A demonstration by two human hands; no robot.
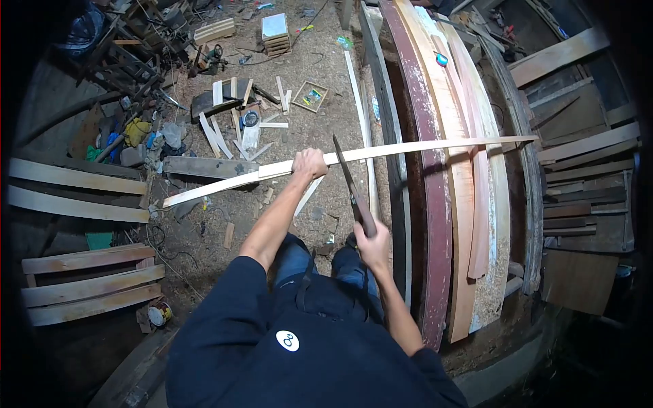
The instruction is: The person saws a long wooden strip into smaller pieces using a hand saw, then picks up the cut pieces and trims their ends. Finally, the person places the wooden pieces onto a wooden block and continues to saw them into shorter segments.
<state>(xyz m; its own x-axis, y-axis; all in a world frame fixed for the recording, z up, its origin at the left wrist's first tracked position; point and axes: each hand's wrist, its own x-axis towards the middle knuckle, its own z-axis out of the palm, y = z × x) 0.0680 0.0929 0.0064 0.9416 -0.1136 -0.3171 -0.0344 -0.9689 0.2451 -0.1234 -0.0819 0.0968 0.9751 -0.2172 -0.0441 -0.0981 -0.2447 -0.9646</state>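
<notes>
A long pale wooden strip (422,145) stretches across the view, its right part over the boards of the bench. My left hand (310,163) is closed around it left of the middle. Left of that hand, a step shows in the wood, where a second strip (211,192) seems to run on under the first. My right hand (373,245) grips the handle of a handsaw (350,180). The saw's narrow blade points away from me and crosses the strip just right of my left hand. Whether its teeth have cut into the wood cannot be made out.
A bench with long boards (457,204) stands on my right, with a blue tape measure (442,60) on it. Offcuts (216,136) and a framed piece (310,96) lie on the shaving-covered floor. Planks (88,295) are stacked at left; a can (160,313) sits nearby.
</notes>
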